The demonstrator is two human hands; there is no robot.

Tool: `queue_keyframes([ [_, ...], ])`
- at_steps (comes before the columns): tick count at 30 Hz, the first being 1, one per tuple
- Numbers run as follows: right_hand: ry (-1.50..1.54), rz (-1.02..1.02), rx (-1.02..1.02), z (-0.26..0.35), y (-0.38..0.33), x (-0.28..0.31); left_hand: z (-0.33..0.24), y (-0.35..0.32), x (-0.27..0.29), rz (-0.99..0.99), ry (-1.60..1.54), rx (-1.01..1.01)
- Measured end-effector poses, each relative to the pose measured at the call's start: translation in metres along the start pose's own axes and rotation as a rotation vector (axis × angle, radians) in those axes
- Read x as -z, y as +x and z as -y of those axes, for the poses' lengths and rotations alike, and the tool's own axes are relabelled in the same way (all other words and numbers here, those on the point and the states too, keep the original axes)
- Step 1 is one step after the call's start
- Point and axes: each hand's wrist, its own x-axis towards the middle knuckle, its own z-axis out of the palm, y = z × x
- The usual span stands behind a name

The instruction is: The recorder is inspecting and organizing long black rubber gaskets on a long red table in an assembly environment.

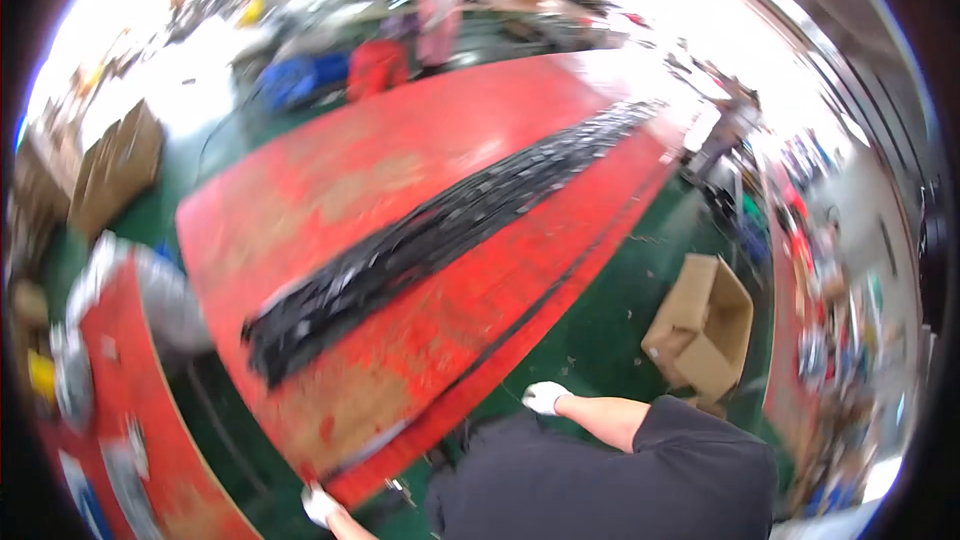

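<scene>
My left hand (320, 506), in a white glove, is at the near corner of a long red table (400, 135). Its fingers are blurred, and I cannot make out whether they touch the edge. Out to the right, my right hand (545, 398), also white-gloved, is over the green floor beside the table's long side. It stays apart from the tabletop, and its fingers are too smeared to read. A long bundle of shiny black sheeting (430, 235) runs lengthwise down the table, its bunched near end towards my left.
An open cardboard box (700, 325) stands on the floor at right. Another red table (150, 390) is at left, by a whitish plastic bag (165, 300). One person (440, 10) is beyond the table, another (725, 125) near its far end. More cartons (118, 165) stand far left.
</scene>
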Motion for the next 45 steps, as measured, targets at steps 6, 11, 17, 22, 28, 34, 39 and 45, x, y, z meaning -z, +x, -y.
queue_keyframes([
  [6,0.291,-0.092,-0.178,-0.025,0.008,-0.064,0.024,0.035,0.003,-0.006,0.53,-0.139],
  [11,0.466,-0.165,-0.146,0.008,-0.02,-0.076,0.009,0.037,-0.01,0.093,0.396,-0.004],
  [17,0.38,-0.044,-0.186,0.007,-0.038,-0.075,0.006,0.046,0.004,0.129,0.211,0.023],
  [22,0.39,-0.129,-0.245,-0.02,-0.04,-0.081,0.004,0.023,0.01,0.026,0.121,0.062],
  [28,0.364,-0.066,-0.258,-0.023,-0.035,-0.067,0.006,0.041,0.014,0.132,0.523,-0.072],
  [34,0.433,-0.145,-0.163,-0.002,-0.035,-0.056,0.013,0.041,0.004,0.066,0.197,0.088],
  [39,0.476,-0.128,-0.177,0.002,-0.041,-0.058,0.007,0.04,0.004,0.152,0.411,0.122],
  [45,0.434,-0.067,-0.228,-0.048,-0.053,-0.079,-0.004,0.03,0.008,0.228,0.587,0.138],
])
